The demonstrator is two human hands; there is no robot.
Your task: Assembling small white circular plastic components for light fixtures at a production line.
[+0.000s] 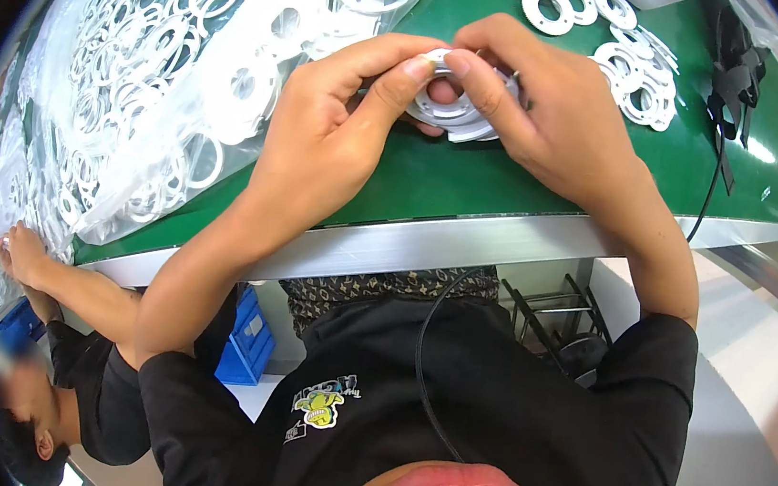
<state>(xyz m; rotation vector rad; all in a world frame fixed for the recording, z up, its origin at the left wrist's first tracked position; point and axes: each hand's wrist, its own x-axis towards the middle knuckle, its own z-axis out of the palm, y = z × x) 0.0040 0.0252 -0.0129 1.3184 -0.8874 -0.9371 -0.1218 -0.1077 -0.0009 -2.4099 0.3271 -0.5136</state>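
Observation:
Both my hands hold white plastic rings (465, 122) above the green tabletop, close to its front edge. More than one ring seems to be stacked there, though fingers cover much of them. My left hand (337, 108) grips the left side, thumb on the upper rim and fingertips reaching beneath. From the right, my right hand (558, 109) pinches the rim with thumb and index finger, the thumb lying across the top. The two thumbs almost meet at the far side of the rings.
Clear plastic bags (244, 83) full of white rings cover the left of the green table (366, 192). Loose rings (638, 79) lie in a pile at the back right. Black straps (736, 81) and a cable lie farther right. A co-worker (95, 382) works at the far left.

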